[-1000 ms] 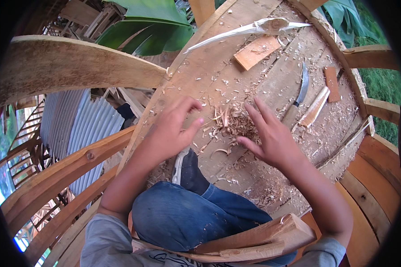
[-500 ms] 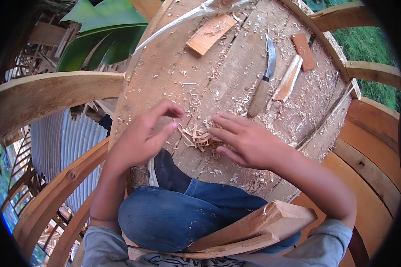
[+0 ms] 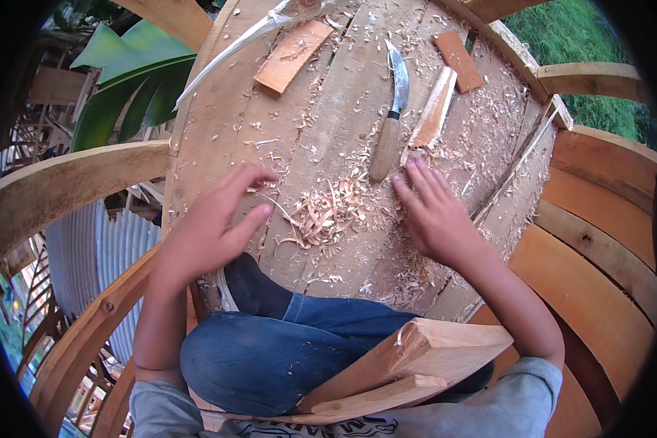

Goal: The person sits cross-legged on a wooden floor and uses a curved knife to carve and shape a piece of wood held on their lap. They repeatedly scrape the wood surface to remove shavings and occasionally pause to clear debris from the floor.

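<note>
My left hand (image 3: 220,221) hovers at the left edge of the plank deck, thumb and forefinger apart and nothing held. A thin curl of wood lies just beside its fingertips. Between my hands sits a loose heap of pale wood shavings (image 3: 330,213). My right hand (image 3: 439,214) is open, palm down over the boards, fingers pointing forward. Its fingertips come close to the lower end of a pale whittled wood piece (image 3: 433,109). Left of that lies a curved-blade knife (image 3: 387,148), its wooden handle toward me and its blade pointing away.
The plank deck (image 3: 270,120) carries scattered chips, a flat orange-brown block (image 3: 294,55) and a smaller reddish block (image 3: 458,60). A thick cut timber (image 3: 416,354) rests across my lap. Curved wooden ribs (image 3: 77,173) flank the deck; a large green leaf (image 3: 135,73) hangs at left.
My right hand has moved right and forward, off the shavings, which now show as an open heap. My left hand keeps nearly the same pose. The view has shifted slightly.
</note>
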Motion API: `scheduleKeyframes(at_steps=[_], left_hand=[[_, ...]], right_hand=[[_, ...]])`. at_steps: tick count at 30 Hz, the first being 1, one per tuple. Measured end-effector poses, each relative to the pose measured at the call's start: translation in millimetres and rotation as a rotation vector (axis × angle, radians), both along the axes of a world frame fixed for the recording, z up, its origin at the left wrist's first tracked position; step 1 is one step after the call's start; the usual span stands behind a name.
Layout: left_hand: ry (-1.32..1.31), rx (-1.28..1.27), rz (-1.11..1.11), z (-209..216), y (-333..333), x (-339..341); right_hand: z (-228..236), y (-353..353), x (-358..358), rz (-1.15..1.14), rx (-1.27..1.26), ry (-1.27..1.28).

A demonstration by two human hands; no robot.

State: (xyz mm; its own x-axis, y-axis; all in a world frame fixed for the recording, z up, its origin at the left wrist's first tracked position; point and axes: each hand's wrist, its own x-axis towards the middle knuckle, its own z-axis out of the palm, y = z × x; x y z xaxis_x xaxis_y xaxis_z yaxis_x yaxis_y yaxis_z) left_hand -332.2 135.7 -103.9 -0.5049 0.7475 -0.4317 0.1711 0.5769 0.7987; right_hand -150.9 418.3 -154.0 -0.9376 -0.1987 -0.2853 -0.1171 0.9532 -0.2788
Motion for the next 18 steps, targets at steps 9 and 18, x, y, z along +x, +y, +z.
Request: scheduleKeyframes(at_steps=[9, 18], left_hand=[[0.723, -0.216, -0.13, -42, -4, -31], [0.511, -0.327, -0.104, -77, -18, -25]], right_hand=[[11, -5, -6, 0.216, -0.253, 0.144], [-23, -54, -55, 0.26, -0.354, 0.116]])
